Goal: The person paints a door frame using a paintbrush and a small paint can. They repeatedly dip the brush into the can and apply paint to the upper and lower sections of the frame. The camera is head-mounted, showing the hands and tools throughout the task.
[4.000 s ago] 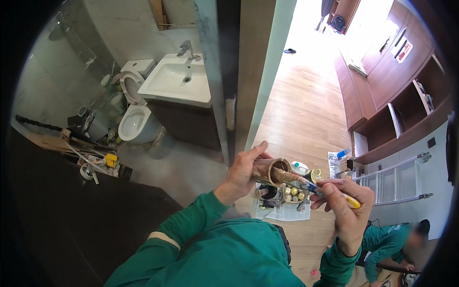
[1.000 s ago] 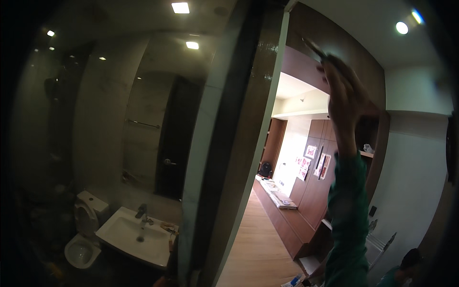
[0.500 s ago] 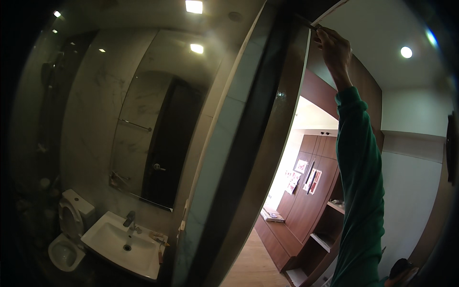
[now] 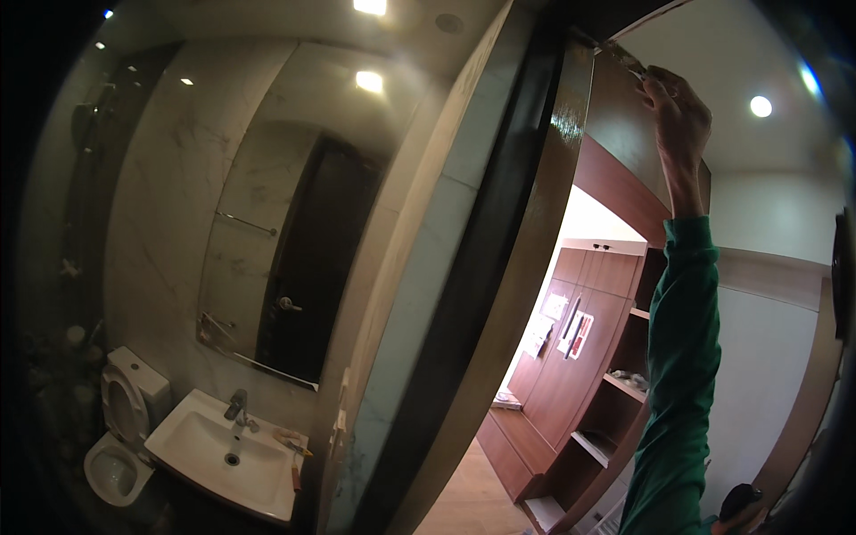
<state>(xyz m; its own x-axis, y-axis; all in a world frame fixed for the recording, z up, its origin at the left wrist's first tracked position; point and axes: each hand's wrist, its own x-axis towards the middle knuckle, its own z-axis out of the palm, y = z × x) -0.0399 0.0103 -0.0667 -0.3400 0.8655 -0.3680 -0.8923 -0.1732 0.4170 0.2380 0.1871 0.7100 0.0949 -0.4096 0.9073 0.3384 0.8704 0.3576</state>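
My left hand (image 4: 682, 111), at the end of a raised arm in a green sleeve, is closed round a slim dark tool (image 4: 627, 61), perhaps a brush. The tool's tip points up and left, at the top corner of a brown door frame (image 4: 535, 223); whether it touches cannot be made out. A shiny, wet-looking patch (image 4: 568, 116) shows on the frame below that corner. Low at the right edge, my right hand (image 4: 758, 518) is partly in view by a dark rounded object (image 4: 741, 501) and seems to grip it; its fingers are mostly hidden.
Left of the frame is a bathroom with a sink (image 4: 192, 455), toilet (image 4: 116, 473) and wall mirror (image 4: 294, 223). A tool with an orange handle (image 4: 296, 479) lies on the sink's rim. Beyond the doorway stand brown cabinets (image 4: 571, 392) and open shelves (image 4: 624, 386).
My left hand and the tool have moved right, away from the frame's corner, and more of the tool shows. The view has shifted slightly. The shine on the frame appears higher and larger.
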